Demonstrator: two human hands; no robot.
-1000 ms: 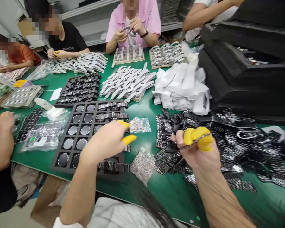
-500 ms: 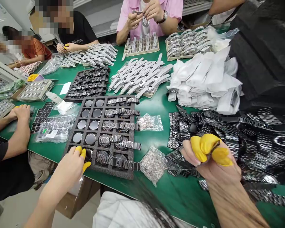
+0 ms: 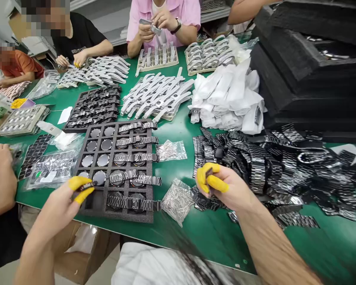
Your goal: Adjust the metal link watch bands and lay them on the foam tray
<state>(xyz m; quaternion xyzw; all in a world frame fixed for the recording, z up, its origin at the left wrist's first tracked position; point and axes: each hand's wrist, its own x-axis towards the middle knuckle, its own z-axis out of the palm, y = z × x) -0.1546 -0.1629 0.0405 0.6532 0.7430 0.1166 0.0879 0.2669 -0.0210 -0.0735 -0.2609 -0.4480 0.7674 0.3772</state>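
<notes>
My left hand (image 3: pixel 55 209), yellow covers on its fingertips, pinches a dark watch head (image 3: pixel 88 185) edge-on above the near left corner of a grey foam tray (image 3: pixel 99 215). Below it, a slot in that corner holds no watch head. Round watch heads (image 3: pixel 103 160) fill other slots in the left columns, while black metal watch bands (image 3: pixel 130 158) lie across the right ones. My right hand (image 3: pixel 230 188), also with yellow fingertip covers, is closed on a small dark piece (image 3: pixel 209 172) whose kind I cannot make out. It is over the near left edge of a pile of black metal bands (image 3: pixel 258 166).
Bags of small metal pins (image 3: pixel 178 202) lie right of the tray. Beyond are white-strapped watches (image 3: pixel 160 95), white-wrapped items (image 3: pixel 228 103) and a black foam stack (image 3: pixel 308 87). Several people work around the green table (image 3: pixel 178 126); one in pink (image 3: pixel 166 23) sits opposite.
My left hand has lifted the watch head out of the tray's near left corner. My right hand has turned, showing the dark piece between its fingertips. The view has swung right.
</notes>
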